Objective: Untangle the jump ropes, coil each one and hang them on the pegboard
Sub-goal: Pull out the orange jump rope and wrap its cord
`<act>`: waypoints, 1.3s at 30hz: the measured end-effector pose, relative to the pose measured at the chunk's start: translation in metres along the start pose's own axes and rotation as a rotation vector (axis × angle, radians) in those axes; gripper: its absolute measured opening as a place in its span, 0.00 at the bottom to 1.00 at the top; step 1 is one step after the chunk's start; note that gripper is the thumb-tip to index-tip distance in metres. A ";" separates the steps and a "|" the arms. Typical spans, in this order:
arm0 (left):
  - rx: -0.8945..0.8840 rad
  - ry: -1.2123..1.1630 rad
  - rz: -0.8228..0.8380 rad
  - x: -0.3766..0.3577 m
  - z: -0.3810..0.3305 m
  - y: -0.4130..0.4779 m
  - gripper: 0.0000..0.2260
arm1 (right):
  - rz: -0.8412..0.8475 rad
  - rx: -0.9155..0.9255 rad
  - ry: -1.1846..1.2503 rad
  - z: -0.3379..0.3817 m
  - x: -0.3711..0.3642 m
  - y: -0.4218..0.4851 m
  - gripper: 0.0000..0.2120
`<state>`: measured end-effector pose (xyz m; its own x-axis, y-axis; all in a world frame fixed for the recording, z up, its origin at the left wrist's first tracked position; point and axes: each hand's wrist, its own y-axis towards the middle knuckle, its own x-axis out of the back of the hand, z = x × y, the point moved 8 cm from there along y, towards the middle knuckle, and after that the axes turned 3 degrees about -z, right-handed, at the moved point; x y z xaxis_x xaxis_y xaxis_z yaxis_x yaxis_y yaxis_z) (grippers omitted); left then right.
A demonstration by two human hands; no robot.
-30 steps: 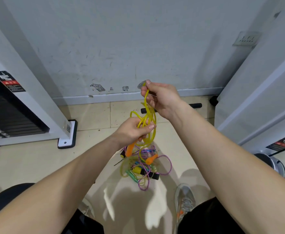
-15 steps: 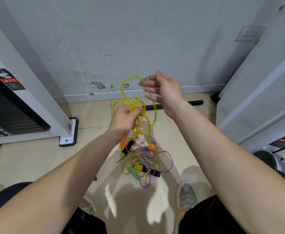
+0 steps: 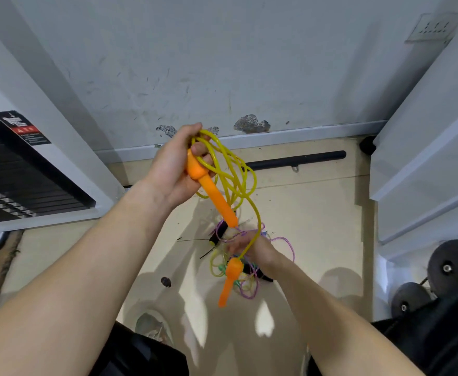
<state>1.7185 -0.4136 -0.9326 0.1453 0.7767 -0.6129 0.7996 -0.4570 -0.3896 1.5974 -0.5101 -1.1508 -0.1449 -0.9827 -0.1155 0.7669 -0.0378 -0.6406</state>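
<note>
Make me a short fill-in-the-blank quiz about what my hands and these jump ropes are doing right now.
1. The left hand grips a handle coloured ____.
2. The cord looped in that hand is ____.
3. The second handle hangs beside the ____ hand.
4. The tangled pile lies on the ____.

Missing words: orange; yellow; right; floor

Support surface: pale tiled floor [image 3: 311, 213], meeting a scuffed grey wall at the far edge. Lying directly on it:
- tangled heap of ropes [image 3: 252, 280], purple, green and pale yellow strands (partly hidden, strand count not readable)
- long black bar [image 3: 295, 160], parallel to the wall
- small dark object [image 3: 166, 281], left of the heap
- black dumbbells [image 3: 439, 278] at the right edge
- white machine base [image 3: 59, 215] at left
</note>
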 end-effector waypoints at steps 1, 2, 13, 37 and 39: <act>-0.005 -0.015 -0.015 0.004 -0.004 0.002 0.16 | 0.002 -0.037 0.033 -0.007 -0.002 0.002 0.15; -0.014 -0.026 -0.037 0.009 -0.008 0.004 0.16 | -0.008 -0.089 0.067 -0.014 -0.003 0.003 0.19; -0.083 0.092 -0.357 0.072 -0.031 0.022 0.14 | 0.233 -0.223 0.280 -0.014 -0.002 -0.011 0.26; 0.307 0.488 -0.147 0.016 0.043 -0.040 0.12 | 0.021 0.211 0.008 0.179 -0.005 -0.116 0.05; 0.259 0.379 -0.164 0.016 0.042 -0.044 0.13 | 0.050 0.263 0.001 0.182 -0.008 -0.121 0.08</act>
<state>1.6608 -0.3989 -0.9544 0.2700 0.9287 -0.2541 0.6653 -0.3707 -0.6481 1.6196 -0.5301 -0.9342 -0.1030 -0.9844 -0.1424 0.9092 -0.0352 -0.4148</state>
